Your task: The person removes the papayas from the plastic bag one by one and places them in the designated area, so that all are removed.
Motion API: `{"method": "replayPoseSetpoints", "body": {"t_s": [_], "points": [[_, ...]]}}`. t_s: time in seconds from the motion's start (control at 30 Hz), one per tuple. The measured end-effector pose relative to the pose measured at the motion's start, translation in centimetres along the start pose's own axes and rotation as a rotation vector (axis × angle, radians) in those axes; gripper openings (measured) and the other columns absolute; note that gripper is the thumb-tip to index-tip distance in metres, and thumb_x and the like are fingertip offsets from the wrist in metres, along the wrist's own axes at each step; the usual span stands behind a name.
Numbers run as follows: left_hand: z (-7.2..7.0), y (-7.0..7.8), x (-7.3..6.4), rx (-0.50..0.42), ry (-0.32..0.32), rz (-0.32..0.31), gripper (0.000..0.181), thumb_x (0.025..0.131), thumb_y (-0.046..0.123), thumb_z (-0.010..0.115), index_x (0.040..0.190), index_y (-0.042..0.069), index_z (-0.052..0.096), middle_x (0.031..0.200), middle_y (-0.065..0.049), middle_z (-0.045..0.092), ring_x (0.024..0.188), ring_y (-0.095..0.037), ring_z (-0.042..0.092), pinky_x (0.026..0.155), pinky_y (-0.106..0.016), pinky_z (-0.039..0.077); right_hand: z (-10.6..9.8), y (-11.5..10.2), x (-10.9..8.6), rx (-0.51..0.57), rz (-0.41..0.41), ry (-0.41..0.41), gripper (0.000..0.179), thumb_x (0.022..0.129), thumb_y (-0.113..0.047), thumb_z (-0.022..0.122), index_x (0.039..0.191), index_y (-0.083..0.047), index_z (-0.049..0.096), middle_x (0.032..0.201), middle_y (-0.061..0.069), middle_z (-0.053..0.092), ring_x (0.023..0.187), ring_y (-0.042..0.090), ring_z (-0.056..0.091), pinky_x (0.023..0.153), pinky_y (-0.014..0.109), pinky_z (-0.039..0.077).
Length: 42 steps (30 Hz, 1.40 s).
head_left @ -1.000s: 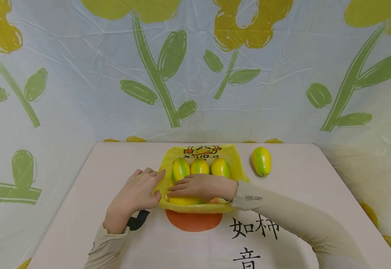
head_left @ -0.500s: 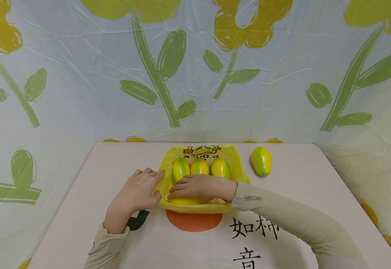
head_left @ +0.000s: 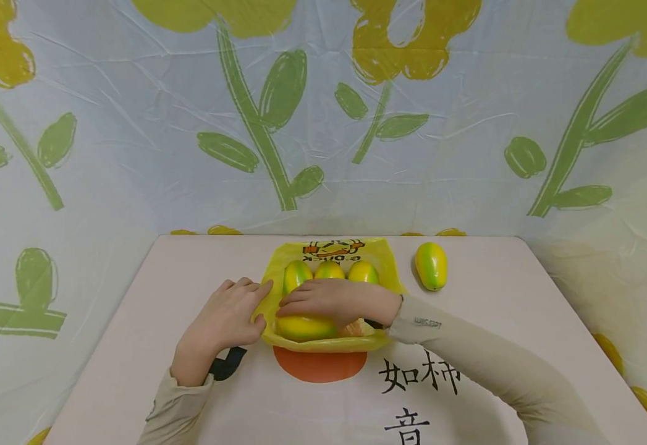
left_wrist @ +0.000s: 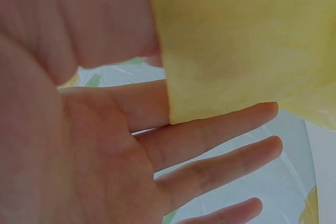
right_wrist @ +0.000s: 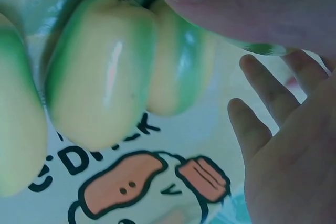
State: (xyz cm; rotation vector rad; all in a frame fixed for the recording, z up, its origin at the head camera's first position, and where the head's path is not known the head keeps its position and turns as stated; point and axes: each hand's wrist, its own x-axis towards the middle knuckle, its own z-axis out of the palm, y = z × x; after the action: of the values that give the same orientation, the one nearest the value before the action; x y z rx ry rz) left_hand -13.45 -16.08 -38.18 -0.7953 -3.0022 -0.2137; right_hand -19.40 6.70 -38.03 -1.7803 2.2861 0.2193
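In the head view, a yellow plastic bag (head_left: 384, 256) with a duck print lies open, several yellow-green papayas inside. My right hand (head_left: 329, 300) reaches into it over the front papaya (head_left: 306, 329). The right wrist view shows the thumb (right_wrist: 231, 9) laid across a papaya (right_wrist: 265, 49), with fingers on its other side; most of that fruit is hidden. Behind it, more papayas (right_wrist: 100, 72) lie on the print. My left hand (head_left: 234, 318) is at the bag's left side with its fingers straight; the bag's edge covers the index fingertip in the left wrist view.
One papaya (head_left: 432, 266) lies outside the bag at the back right of the pale table (head_left: 479, 346). A pale orange patch (head_left: 356, 327) shows in the bag's front right corner. Black characters are printed on the table covering. Flower-patterned cloth (head_left: 162, 123) surrounds the table.
My right hand has shifted slightly back and up, so more of the front papaya shows below it. The left hand stays in place at the bag's side.
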Motion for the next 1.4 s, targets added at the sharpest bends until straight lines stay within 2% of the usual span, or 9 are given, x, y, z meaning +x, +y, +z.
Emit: {"method": "replayPoseSetpoints", "body": {"t_s": [0.07, 0.2, 0.4, 0.47, 0.53, 0.77, 1.0, 1.2, 1.4], "points": [[0.0, 0.0, 0.0, 0.001, 0.002, 0.000, 0.055, 0.082, 0.016, 0.061, 0.135, 0.001, 0.060, 0.120, -0.012, 0.068, 0.112, -0.031, 0.058, 0.091, -0.050, 0.044, -0.4, 0.1, -0.3, 0.022, 0.001, 0.022, 0.085, 0.081, -0.007, 0.079, 0.153, -0.018, 0.037, 0.154, -0.002, 0.041, 0.141, 0.016, 0.038, 0.116, 0.034, 0.027], [0.0, -0.1, -0.1, 0.002, 0.001, 0.000, 0.055, 0.082, 0.016, 0.060, 0.135, 0.000, 0.060, 0.120, -0.012, 0.068, 0.111, -0.031, 0.058, 0.092, -0.051, 0.044, -1.2, 0.3, -1.1, 0.091, 0.001, 0.082, 0.081, 0.084, 0.004, 0.070, 0.154, -0.018, 0.036, 0.154, -0.001, 0.041, 0.142, 0.016, 0.036, 0.117, 0.035, 0.025], [-0.1, -0.2, -0.1, 0.007, 0.010, 0.007, 0.055, 0.082, 0.016, 0.060, 0.135, 0.000, 0.060, 0.119, -0.012, 0.068, 0.110, -0.031, 0.058, 0.091, -0.051, 0.044, -2.5, 0.6, -2.8, 0.189, 0.055, 0.163, 0.098, 0.071, 0.019, 0.067, 0.155, -0.019, 0.035, 0.156, -0.001, 0.037, 0.144, 0.023, 0.033, 0.117, 0.041, 0.025], [-0.1, -0.2, -0.1, 0.007, 0.015, 0.012, 0.055, 0.081, 0.015, 0.060, 0.134, -0.001, 0.060, 0.118, -0.012, 0.069, 0.110, -0.031, 0.059, 0.090, -0.050, 0.044, -2.8, 0.5, -3.5, 0.209, 0.070, 0.202, 0.098, 0.071, 0.020, 0.065, 0.155, -0.020, 0.035, 0.157, -0.001, 0.036, 0.144, 0.024, 0.032, 0.117, 0.043, 0.024], [0.0, -0.1, -0.1, 0.007, 0.022, 0.017, 0.055, 0.081, 0.015, 0.060, 0.134, -0.001, 0.061, 0.118, -0.012, 0.069, 0.109, -0.031, 0.059, 0.089, -0.050, 0.044, -3.0, 0.5, -4.2, 0.224, 0.072, 0.261, 0.095, 0.073, 0.021, 0.063, 0.155, -0.018, 0.036, 0.157, -0.001, 0.037, 0.145, 0.023, 0.032, 0.118, 0.043, 0.023], [0.0, -0.2, 0.0, 0.011, 0.021, 0.011, 0.055, 0.080, 0.015, 0.060, 0.133, -0.001, 0.061, 0.118, -0.012, 0.069, 0.109, -0.031, 0.059, 0.089, -0.050, 0.044, -3.4, -0.2, -6.7, 0.345, 0.036, 0.491, 0.105, 0.060, 0.031, 0.053, 0.153, -0.014, 0.037, 0.156, -0.002, 0.038, 0.144, 0.017, 0.032, 0.117, 0.039, 0.024], [0.1, -0.2, 0.0, -0.002, 0.014, 0.010, 0.056, 0.080, 0.015, 0.060, 0.133, -0.001, 0.061, 0.120, -0.013, 0.068, 0.110, -0.031, 0.058, 0.091, -0.051, 0.044, -2.7, -1.3, -9.3, 0.448, 0.084, 0.615, 0.108, 0.060, 0.028, 0.057, 0.155, -0.016, 0.031, 0.159, 0.002, 0.033, 0.146, 0.021, 0.028, 0.117, 0.041, 0.025], [0.1, -0.2, -0.1, -0.008, 0.019, 0.008, 0.056, 0.079, 0.015, 0.060, 0.133, -0.001, 0.061, 0.121, -0.014, 0.068, 0.111, -0.032, 0.058, 0.091, -0.051, 0.044, -1.5, -1.6, -11.3, 0.555, 0.129, 0.669, 0.107, 0.062, 0.029, 0.056, 0.156, -0.013, 0.028, 0.160, 0.002, 0.029, 0.147, 0.023, 0.025, 0.118, 0.034, 0.022], [0.1, -0.1, -0.1, -0.005, 0.029, 0.017, 0.055, 0.080, 0.015, 0.059, 0.132, -0.001, 0.061, 0.121, -0.014, 0.067, 0.111, -0.032, 0.058, 0.089, -0.050, 0.044, -0.4, -1.0, -13.2, 0.665, 0.167, 0.762, 0.106, 0.063, 0.028, 0.060, 0.156, -0.010, 0.026, 0.159, 0.005, 0.027, 0.146, 0.023, 0.024, 0.117, 0.029, 0.023]]}}
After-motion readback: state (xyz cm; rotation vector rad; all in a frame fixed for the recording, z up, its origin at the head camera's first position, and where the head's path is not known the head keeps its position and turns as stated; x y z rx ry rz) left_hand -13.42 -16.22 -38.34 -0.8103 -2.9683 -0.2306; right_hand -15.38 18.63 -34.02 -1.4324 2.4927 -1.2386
